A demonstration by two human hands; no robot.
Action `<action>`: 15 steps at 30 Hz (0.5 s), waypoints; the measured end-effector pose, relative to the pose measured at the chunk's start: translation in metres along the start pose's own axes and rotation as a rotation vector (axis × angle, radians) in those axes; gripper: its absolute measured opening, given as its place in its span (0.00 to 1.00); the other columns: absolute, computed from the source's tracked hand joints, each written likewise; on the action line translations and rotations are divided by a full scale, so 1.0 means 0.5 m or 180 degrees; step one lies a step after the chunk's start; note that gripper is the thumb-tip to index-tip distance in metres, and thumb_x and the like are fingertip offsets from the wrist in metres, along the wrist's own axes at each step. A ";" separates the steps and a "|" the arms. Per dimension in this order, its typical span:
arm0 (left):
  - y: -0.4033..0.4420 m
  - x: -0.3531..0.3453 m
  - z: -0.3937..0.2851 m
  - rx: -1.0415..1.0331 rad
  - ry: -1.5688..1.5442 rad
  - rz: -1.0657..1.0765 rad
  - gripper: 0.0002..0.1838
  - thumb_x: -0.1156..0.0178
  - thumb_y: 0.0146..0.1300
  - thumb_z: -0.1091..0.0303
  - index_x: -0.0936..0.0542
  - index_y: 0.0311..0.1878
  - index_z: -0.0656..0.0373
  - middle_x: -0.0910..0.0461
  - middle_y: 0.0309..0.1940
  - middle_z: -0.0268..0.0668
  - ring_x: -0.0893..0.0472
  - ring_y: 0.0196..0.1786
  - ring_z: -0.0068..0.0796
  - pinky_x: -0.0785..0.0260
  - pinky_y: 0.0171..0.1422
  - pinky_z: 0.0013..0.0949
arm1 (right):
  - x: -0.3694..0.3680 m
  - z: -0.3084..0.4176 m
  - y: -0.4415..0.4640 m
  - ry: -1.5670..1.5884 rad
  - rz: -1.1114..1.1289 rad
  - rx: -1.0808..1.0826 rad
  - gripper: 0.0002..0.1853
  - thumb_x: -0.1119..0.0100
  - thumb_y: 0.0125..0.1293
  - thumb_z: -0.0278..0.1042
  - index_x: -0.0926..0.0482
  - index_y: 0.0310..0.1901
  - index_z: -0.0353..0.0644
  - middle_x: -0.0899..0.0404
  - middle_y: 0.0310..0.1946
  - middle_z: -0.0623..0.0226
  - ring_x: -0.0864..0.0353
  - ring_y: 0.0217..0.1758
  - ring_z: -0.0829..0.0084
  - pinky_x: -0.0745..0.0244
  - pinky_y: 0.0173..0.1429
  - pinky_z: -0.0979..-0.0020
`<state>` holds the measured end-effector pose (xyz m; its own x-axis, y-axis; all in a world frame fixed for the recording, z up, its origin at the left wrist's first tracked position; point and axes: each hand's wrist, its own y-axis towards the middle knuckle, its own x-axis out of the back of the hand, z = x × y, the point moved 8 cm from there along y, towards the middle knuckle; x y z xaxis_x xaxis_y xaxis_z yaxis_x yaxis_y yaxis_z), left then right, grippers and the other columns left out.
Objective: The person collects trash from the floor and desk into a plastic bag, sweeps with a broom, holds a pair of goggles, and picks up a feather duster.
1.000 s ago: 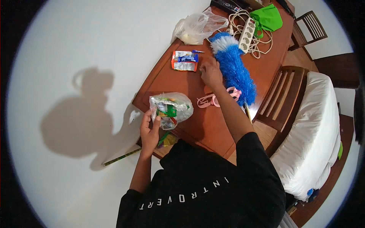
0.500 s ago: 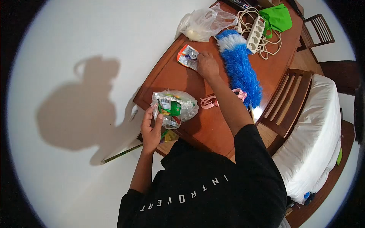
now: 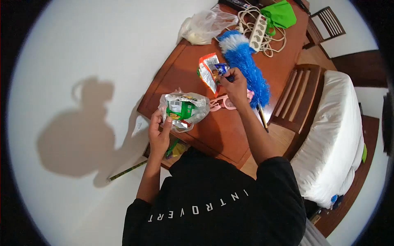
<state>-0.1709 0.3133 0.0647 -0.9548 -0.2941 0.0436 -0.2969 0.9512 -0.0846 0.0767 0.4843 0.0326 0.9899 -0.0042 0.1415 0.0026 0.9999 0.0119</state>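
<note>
My left hand grips the near left edge of a clear plastic bag, with the thumb on top. Inside the bag show a green packet and crumpled silver wrapping. My right hand pinches crumpled snack wrappers, orange and silver with a small blue piece at the fingers, raised over the table. Below that hand lie pink-framed glasses, partly hidden by the wrist. A blue and white fluffy duster lies just beyond the right hand.
On the wooden table are a knotted white plastic bag, a white power strip with coiled cable and a green cloth bag. A wooden chair and a white-covered mattress stand to the right.
My right hand has lifted the wrappers from the table and brought them nearer to me, towards the clear bag. My left hand keeps its hold on the bag.
</note>
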 end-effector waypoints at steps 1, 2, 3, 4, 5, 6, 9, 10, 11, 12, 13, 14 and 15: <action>0.001 -0.001 0.003 -0.0043 0.0034 0.0000 0.16 0.45 0.66 0.69 0.31 0.55 0.65 0.26 0.46 0.36 0.29 0.49 0.21 0.38 0.55 0.25 | -0.014 0.043 -0.027 0.0998 0.0108 -0.0105 0.12 0.41 0.55 0.17 0.33 0.34 0.40 0.23 0.33 0.69 0.23 0.33 0.77 0.27 0.35 0.75; 0.002 -0.006 -0.001 -0.0054 0.0020 0.0063 0.16 0.45 0.66 0.69 0.31 0.55 0.65 0.26 0.46 0.36 0.29 0.49 0.21 0.38 0.55 0.25 | -0.026 0.076 -0.057 0.1203 0.0255 -0.0158 0.15 0.42 0.55 0.15 0.36 0.40 0.41 0.24 0.37 0.67 0.23 0.36 0.76 0.26 0.40 0.75; 0.001 -0.009 0.001 0.0026 -0.0058 0.0052 0.17 0.45 0.66 0.69 0.31 0.55 0.64 0.26 0.47 0.36 0.29 0.50 0.21 0.38 0.56 0.25 | -0.047 0.118 -0.087 0.1429 0.0472 0.0139 0.19 0.41 0.55 0.14 0.38 0.43 0.42 0.24 0.39 0.63 0.22 0.41 0.73 0.22 0.44 0.71; -0.002 -0.012 0.004 0.0115 -0.0128 0.0048 0.17 0.45 0.65 0.70 0.31 0.55 0.64 0.26 0.47 0.35 0.29 0.50 0.21 0.38 0.56 0.25 | -0.071 0.121 -0.121 0.1593 0.0525 0.0080 0.23 0.40 0.52 0.13 0.39 0.46 0.43 0.26 0.43 0.62 0.22 0.44 0.72 0.22 0.45 0.70; -0.001 -0.016 0.001 0.0074 -0.0228 0.0045 0.18 0.44 0.64 0.71 0.31 0.56 0.64 0.26 0.48 0.36 0.28 0.51 0.22 0.38 0.56 0.25 | -0.101 0.126 -0.153 0.1108 0.0875 -0.0067 0.29 0.40 0.50 0.12 0.40 0.51 0.43 0.27 0.44 0.62 0.23 0.45 0.72 0.23 0.46 0.70; -0.006 -0.018 0.005 0.0086 -0.0227 0.0127 0.18 0.44 0.64 0.71 0.31 0.56 0.64 0.26 0.48 0.36 0.28 0.51 0.22 0.38 0.56 0.25 | -0.134 0.143 -0.183 0.1352 0.1143 -0.0015 0.33 0.42 0.49 0.12 0.41 0.56 0.43 0.27 0.45 0.63 0.23 0.47 0.72 0.24 0.49 0.71; -0.015 -0.018 -0.023 -0.0271 0.0570 0.0146 0.19 0.45 0.63 0.69 0.30 0.57 0.63 0.27 0.52 0.36 0.28 0.55 0.25 0.37 0.60 0.30 | -0.185 0.116 -0.236 0.0642 0.1473 0.0185 0.22 0.44 0.53 0.16 0.29 0.52 0.38 0.25 0.44 0.65 0.25 0.45 0.74 0.29 0.50 0.74; -0.015 -0.021 -0.011 -0.0019 -0.0114 0.0133 0.19 0.48 0.64 0.71 0.31 0.58 0.63 0.28 0.53 0.36 0.29 0.55 0.25 0.38 0.61 0.29 | -0.192 0.104 -0.244 0.0442 0.1580 0.0017 0.20 0.43 0.53 0.17 0.27 0.50 0.37 0.24 0.42 0.66 0.26 0.44 0.76 0.29 0.49 0.75; -0.016 -0.017 -0.004 0.0008 -0.0182 0.0093 0.19 0.49 0.65 0.71 0.32 0.59 0.63 0.29 0.54 0.36 0.29 0.55 0.25 0.39 0.61 0.29 | -0.195 0.088 -0.252 0.0447 0.1552 0.0018 0.20 0.43 0.53 0.17 0.27 0.50 0.37 0.24 0.42 0.66 0.26 0.44 0.76 0.29 0.49 0.75; -0.015 -0.014 -0.002 0.0022 -0.0253 0.0045 0.19 0.51 0.66 0.72 0.33 0.60 0.63 0.29 0.54 0.36 0.29 0.55 0.25 0.39 0.61 0.28 | -0.194 0.075 -0.254 0.0353 0.1440 0.0033 0.18 0.41 0.52 0.20 0.24 0.48 0.38 0.22 0.41 0.60 0.23 0.43 0.69 0.29 0.49 0.71; -0.018 -0.024 -0.008 -0.0037 -0.0312 0.0244 0.19 0.53 0.67 0.75 0.34 0.61 0.62 0.28 0.53 0.36 0.29 0.55 0.24 0.40 0.60 0.27 | -0.190 0.061 -0.253 0.0252 0.1332 0.0060 0.17 0.39 0.51 0.24 0.22 0.46 0.40 0.20 0.39 0.54 0.20 0.43 0.62 0.28 0.50 0.67; -0.023 -0.025 -0.011 -0.0064 -0.0320 0.0260 0.19 0.53 0.67 0.75 0.34 0.61 0.62 0.28 0.53 0.36 0.29 0.55 0.24 0.40 0.60 0.27 | -0.186 0.050 -0.257 0.0245 0.1314 0.0087 0.17 0.39 0.51 0.24 0.22 0.46 0.40 0.20 0.39 0.54 0.20 0.43 0.62 0.28 0.50 0.67; -0.029 -0.026 -0.005 0.0080 -0.0256 0.0268 0.18 0.52 0.67 0.74 0.33 0.60 0.62 0.27 0.51 0.35 0.29 0.54 0.22 0.39 0.59 0.26 | -0.181 0.053 -0.261 -0.0414 0.1386 0.0211 0.16 0.39 0.52 0.26 0.21 0.46 0.41 0.20 0.40 0.55 0.20 0.43 0.61 0.28 0.49 0.66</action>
<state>-0.1542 0.3034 0.0677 -0.9743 -0.2209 -0.0447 -0.2150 0.9704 -0.1096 -0.0172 0.3540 0.0446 0.8708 0.4106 0.2703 -0.4230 0.9060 -0.0135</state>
